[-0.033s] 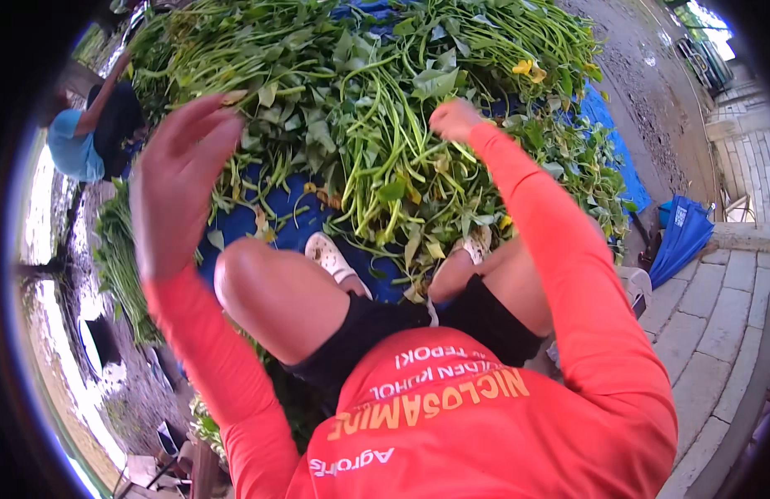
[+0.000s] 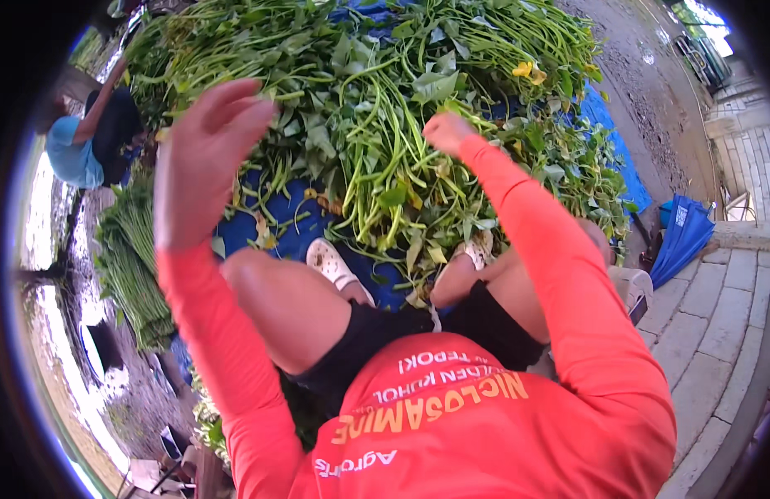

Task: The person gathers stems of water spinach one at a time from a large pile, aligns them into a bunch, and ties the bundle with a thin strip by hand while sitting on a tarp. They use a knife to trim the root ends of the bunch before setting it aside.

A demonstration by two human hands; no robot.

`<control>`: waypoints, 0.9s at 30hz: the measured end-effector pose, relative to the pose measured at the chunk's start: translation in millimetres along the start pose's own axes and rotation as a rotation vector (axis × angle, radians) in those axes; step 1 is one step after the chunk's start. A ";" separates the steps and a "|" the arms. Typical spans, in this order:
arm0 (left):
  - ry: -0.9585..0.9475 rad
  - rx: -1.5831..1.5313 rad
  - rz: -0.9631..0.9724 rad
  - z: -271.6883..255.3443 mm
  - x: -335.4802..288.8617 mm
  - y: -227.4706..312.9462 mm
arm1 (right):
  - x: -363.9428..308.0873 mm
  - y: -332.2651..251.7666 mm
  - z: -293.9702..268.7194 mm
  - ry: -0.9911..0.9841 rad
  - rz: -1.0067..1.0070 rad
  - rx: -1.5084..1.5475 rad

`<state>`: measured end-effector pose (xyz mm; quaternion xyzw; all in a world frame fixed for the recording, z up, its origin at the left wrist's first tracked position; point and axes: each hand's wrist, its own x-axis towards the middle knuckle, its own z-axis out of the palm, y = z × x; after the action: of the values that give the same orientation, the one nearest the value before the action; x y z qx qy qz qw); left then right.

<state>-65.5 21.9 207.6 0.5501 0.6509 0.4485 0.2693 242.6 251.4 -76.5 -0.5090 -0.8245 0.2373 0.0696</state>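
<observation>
A large heap of leafy green stems (image 2: 385,158), leaves mixed with pale cut stalks, lies spread on a blue tarp (image 2: 289,220) before me. Above the heap's left part is my left hand (image 2: 208,154), slightly blurred, its fingers stretched and apart with nothing in them. My right hand (image 2: 449,133) is closed at the heap's middle right, the fingers curled in. Whether a stem is pinched in it is hidden. Near that hand, long stalks fan down toward my white perforated shoes (image 2: 339,268).
Bundled green stalks (image 2: 135,258) lie at the left. Beyond them crouches a person in a light blue shirt (image 2: 73,154). A folded blue umbrella (image 2: 684,239) rests at the right by the paved floor (image 2: 701,333). Wet muddy ground (image 2: 643,91) borders the tarp.
My left hand has moved to the right and slightly up over the heap. My right hand has shifted a little to the left, still closed.
</observation>
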 end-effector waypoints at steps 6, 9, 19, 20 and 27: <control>-0.450 0.552 0.161 70.5 38.4 -74.6 | 17.1 -39.8 66.5 0.097 0.284 0.068; -0.653 0.429 0.081 90.5 35.6 -79.0 | 55.5 -28.2 66.8 0.049 0.403 -0.082; -0.503 0.570 0.133 81.6 56.1 -89.4 | 85.8 15.8 -15.5 -0.092 0.458 -0.210; -0.510 0.569 0.116 76.6 53.9 -90.3 | 85.1 11.7 -32.9 -0.062 0.357 -0.034; -0.538 0.543 0.053 85.7 53.9 -83.7 | -37.6 -21.5 -183.7 0.258 0.108 0.207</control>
<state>-46.4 98.9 102.8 0.7162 0.6377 0.1062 0.2630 308.5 269.5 99.4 -0.5688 -0.7514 0.2569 0.2140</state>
